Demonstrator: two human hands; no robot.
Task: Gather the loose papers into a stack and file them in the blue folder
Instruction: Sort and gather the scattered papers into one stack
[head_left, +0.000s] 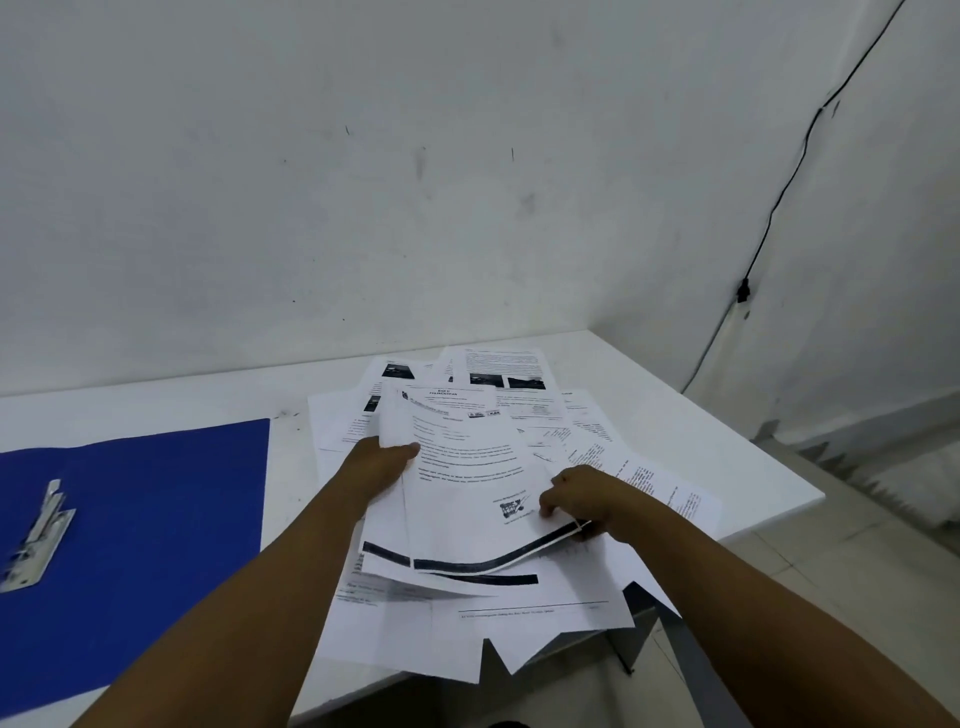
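Both bare forearms reach forward from the bottom edge, converging toward centre. Left hand (382, 460) palm-down, thumb extended rightward, other fingers hidden from view. Right hand (579, 496) knuckles up, fingers curled in a pinch, wrist bent slightly inward.

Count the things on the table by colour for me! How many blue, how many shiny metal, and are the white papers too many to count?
Blue: 1, the blue folder.
Metal: 1, its clip.
White: loose papers, overlapping, uncountable.
Total: 2, plus papers.

matt paper sheets (467, 483), metal folder clip (39, 535)
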